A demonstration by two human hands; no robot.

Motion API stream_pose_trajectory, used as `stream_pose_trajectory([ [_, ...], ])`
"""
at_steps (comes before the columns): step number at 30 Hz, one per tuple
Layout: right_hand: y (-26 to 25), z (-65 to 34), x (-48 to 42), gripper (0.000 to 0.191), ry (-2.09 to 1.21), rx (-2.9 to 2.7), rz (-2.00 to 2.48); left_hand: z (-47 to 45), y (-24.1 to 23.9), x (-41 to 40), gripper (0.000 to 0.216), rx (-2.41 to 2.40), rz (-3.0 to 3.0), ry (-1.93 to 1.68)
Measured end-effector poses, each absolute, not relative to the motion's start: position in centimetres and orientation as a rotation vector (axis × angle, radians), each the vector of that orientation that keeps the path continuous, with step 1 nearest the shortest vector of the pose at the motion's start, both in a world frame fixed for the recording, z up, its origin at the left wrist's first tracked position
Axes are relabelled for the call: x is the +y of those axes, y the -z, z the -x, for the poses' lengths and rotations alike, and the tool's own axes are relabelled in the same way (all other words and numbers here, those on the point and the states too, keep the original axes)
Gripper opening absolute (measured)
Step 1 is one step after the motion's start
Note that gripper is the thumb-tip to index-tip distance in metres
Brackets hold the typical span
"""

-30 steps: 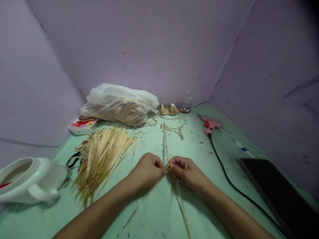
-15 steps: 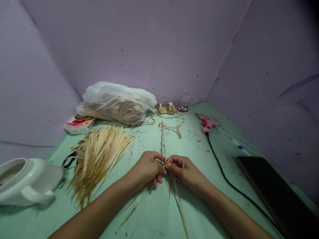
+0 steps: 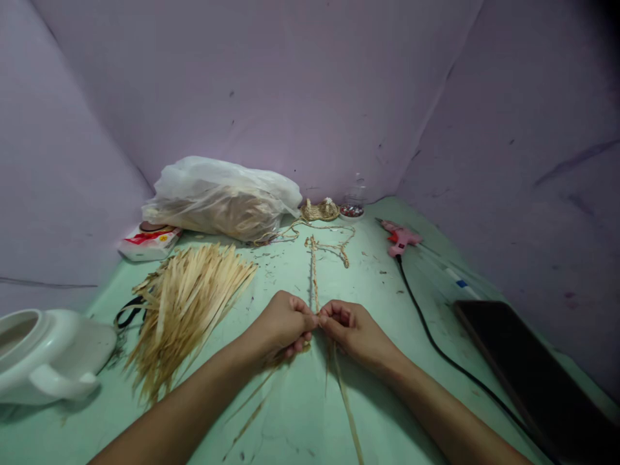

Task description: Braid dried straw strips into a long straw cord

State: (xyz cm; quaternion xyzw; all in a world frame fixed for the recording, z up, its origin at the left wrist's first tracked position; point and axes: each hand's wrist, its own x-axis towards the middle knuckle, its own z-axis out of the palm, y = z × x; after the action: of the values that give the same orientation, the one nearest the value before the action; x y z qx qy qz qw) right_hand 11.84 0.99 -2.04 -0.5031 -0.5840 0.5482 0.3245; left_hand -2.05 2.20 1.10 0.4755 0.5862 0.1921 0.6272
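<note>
A thin braided cord (image 3: 314, 271) of dried plant fibre runs away from me along the green table, its near end between my two hands. My left hand (image 3: 287, 323) is closed, pinching the cord's near end. Facing it, my right hand (image 3: 347, 328) pinches the same end with thumb and index finger, and the fingertips meet. Loose fibre strands (image 3: 347, 403) trail toward me from under the right hand. More strands (image 3: 254, 416) stick out below the left hand. The exact crossing of the strands is hidden by my fingers.
Left lie a bundle of dried strips (image 3: 188, 310), a white ceramic pot (image 3: 53, 349) and a small box (image 3: 150, 244). A plastic bag (image 3: 223, 200) and a bead dish (image 3: 351, 212) sit behind. On the right are a pink glue gun (image 3: 401, 237), its black cable and a dark phone-like slab (image 3: 523, 361).
The fingers of my left hand have curled in more, its thumb now meeting the right fingertips at the cord. The whole view has shifted slightly.
</note>
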Motion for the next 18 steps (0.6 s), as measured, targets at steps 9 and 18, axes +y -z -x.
stream_pose_trajectory([
  [9,-0.6,-12.7,-0.1,0.017,-0.77,-2.05,1.601,1.6,0.5,2.1,0.007,1.308,-1.209,-0.582],
  [18,-0.5,-11.0,-1.9,0.019,-0.624,-2.07,1.723,1.2,-0.9,1.8,0.009,1.346,-0.951,-0.566],
])
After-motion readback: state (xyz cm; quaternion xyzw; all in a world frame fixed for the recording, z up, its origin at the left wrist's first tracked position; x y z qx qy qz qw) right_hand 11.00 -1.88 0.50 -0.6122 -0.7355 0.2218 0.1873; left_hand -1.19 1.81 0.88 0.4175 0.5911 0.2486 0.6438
